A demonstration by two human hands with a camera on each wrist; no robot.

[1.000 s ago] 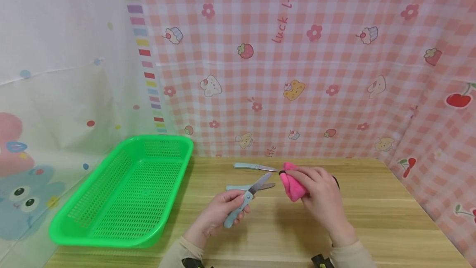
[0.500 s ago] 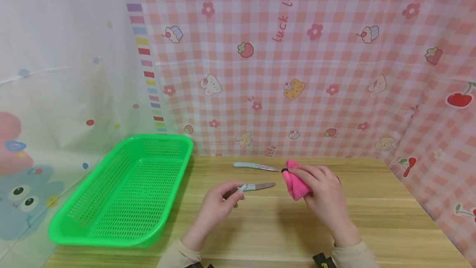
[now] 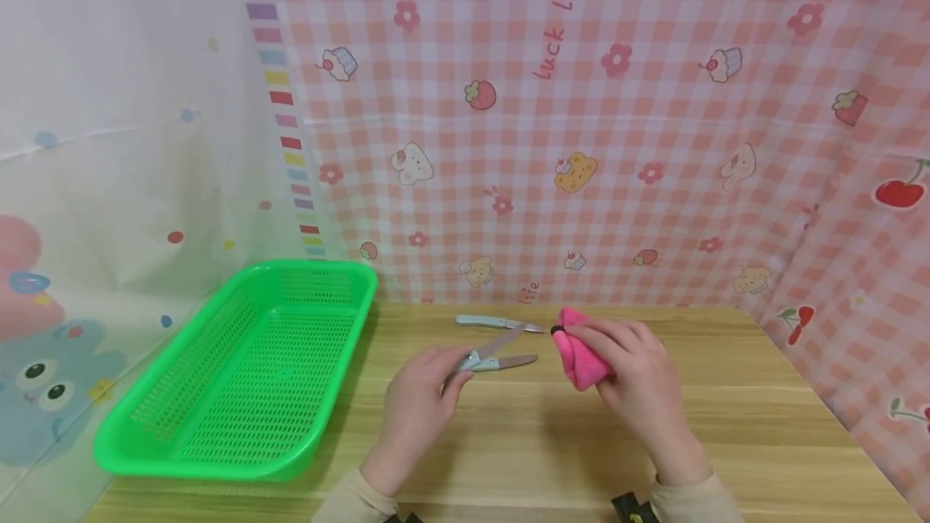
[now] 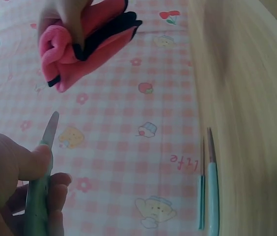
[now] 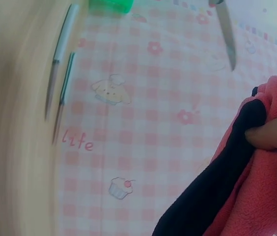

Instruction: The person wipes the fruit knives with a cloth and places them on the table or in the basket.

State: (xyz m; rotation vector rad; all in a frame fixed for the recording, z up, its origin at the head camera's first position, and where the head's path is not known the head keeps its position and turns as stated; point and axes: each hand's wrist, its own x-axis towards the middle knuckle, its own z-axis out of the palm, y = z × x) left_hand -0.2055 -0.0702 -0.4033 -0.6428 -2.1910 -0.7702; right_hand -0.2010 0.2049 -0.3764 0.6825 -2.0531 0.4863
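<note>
A paring knife (image 4: 39, 196) with a pale blue-green handle is held in my left hand (image 3: 421, 402), thumb along the handle. Its blade (image 3: 503, 340) points away and to the right, apart from the cloth. My right hand (image 3: 643, 386) grips a folded pink cloth (image 3: 579, 357) with black edging, raised over the table. Two similar knives lie on the wood with blades to the right. The farther knife (image 3: 481, 321) is near the back edge; the nearer knife (image 3: 514, 361) has its handle partly hidden behind my left hand and the held knife.
A green perforated plastic basket (image 3: 218, 472) stands on the left of the wooden table (image 3: 538, 474), with no contents visible. A pink checked curtain (image 3: 465, 135) hangs along the back and right side, and a white printed sheet (image 3: 131, 184) on the left.
My left hand has turned over, so its back now shows. The knife's blade swung out of sight and now points up and right again. The right hand with the cloth has barely moved.
</note>
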